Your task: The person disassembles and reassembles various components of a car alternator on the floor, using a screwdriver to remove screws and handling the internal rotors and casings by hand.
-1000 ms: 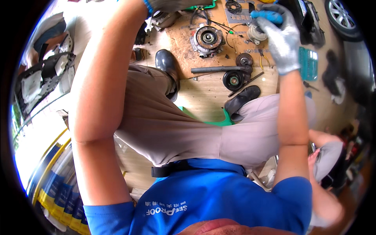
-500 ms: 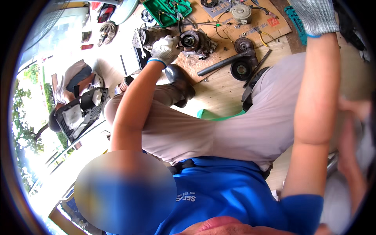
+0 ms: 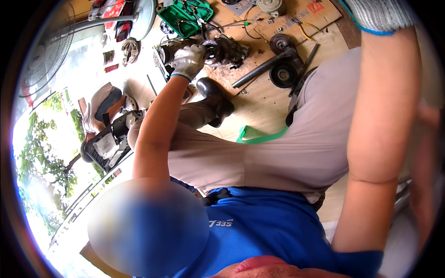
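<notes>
- Metal unit [image 3: 228, 52], dark and bulky with a ring-shaped face on its left side, lies on a worn brown cardboard sheet [image 3: 259, 42] in front of a seated person in a blue shirt and grey-brown trousers.
- The person's left hand [image 3: 188, 60], in a white knitted glove with a blue-edged cuff, is at the unit's left, right by the ring-shaped face. Its fingers are bent; whether they grip the unit cannot be told.
- The right hand [image 3: 382, 13], in a grey-white ribbed glove with a blue edge, is far to the unit's right, cut off by the upper rim. Its fingers are out of sight, so their state cannot be told.
- Beyond the unit and slightly left sits an open green plastic case [image 3: 178, 23] with dark cables across it.
- To the unit's right are a black ring-shaped pulley [image 3: 283, 75] and a straight dark-grey tube [image 3: 259, 70] lying at a slant.
- Beyond the unit to the right, a round beige-grey part [image 3: 271, 6] rests on the cardboard.
- Nearer the person than the unit are a shiny black shoe [image 3: 214, 98] and a bright green plastic piece [image 3: 262, 137].
</notes>
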The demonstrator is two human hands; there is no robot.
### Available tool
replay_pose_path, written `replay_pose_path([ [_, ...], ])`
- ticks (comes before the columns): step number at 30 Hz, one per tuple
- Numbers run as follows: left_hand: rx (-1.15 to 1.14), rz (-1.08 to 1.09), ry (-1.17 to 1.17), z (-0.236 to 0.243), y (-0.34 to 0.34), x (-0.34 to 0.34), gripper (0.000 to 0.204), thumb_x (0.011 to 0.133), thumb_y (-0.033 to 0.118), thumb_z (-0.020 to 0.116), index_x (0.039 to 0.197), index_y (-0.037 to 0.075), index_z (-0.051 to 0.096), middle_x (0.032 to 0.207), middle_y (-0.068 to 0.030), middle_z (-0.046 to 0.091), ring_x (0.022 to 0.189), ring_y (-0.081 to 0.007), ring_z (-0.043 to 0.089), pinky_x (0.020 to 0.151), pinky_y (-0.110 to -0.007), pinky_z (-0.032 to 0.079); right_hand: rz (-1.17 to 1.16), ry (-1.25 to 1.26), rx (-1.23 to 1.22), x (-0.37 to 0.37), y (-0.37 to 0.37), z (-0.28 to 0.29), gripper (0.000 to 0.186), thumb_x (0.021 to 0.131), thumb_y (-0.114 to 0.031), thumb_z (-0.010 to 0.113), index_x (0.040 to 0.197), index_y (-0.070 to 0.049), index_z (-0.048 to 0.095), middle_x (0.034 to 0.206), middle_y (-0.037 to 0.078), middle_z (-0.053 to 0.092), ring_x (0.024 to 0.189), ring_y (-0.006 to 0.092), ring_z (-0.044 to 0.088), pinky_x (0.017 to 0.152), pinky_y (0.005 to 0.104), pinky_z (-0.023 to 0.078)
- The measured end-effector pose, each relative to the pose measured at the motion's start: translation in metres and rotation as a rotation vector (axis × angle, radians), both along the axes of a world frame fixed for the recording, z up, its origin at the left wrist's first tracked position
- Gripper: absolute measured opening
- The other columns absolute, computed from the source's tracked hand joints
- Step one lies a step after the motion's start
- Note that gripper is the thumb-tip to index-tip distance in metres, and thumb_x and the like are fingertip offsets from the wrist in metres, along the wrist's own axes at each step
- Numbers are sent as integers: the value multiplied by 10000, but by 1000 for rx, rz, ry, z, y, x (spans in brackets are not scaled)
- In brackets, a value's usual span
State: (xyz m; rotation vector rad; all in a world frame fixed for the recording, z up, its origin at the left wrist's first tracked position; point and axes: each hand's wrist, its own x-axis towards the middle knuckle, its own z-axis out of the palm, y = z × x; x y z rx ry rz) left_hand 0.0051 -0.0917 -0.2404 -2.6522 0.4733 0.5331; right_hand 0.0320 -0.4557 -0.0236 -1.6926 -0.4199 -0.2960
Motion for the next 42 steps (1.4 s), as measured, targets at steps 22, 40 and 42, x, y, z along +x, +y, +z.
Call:
replay_pose_path([
  [22, -326, 824, 106, 3, -3, 23, 651, 981, 571, 456, 1106, -4, 735, 936, -233, 751, 886, -342, 748, 852, -459, 564, 57, 17, -45, -14, 9, 7, 301, 881, 61, 657, 1167, -8, 597, 986, 111, 694, 829, 155, 694, 709, 254, 566],
  [40, 101, -187, 52, -3, 6, 11, 281, 999, 284, 508, 1064, 86, 696, 1041, -184, 711, 970, -373, 715, 755, -519, 578, 68, 37, -68, -13, 9, 6, 277, 877, 41, 660, 1142, -11, 600, 958, 109, 686, 813, 155, 685, 701, 262, 560],
  [42, 103, -181, 46, -2, 3, 10, 285, 997, 289, 507, 1065, 84, 693, 1052, -184, 715, 973, -372, 718, 765, -515, 580, 67, 40, -65, -13, 10, 6, 274, 877, 39, 660, 1139, -12, 600, 955, 109, 685, 811, 155, 684, 700, 263, 560],
])
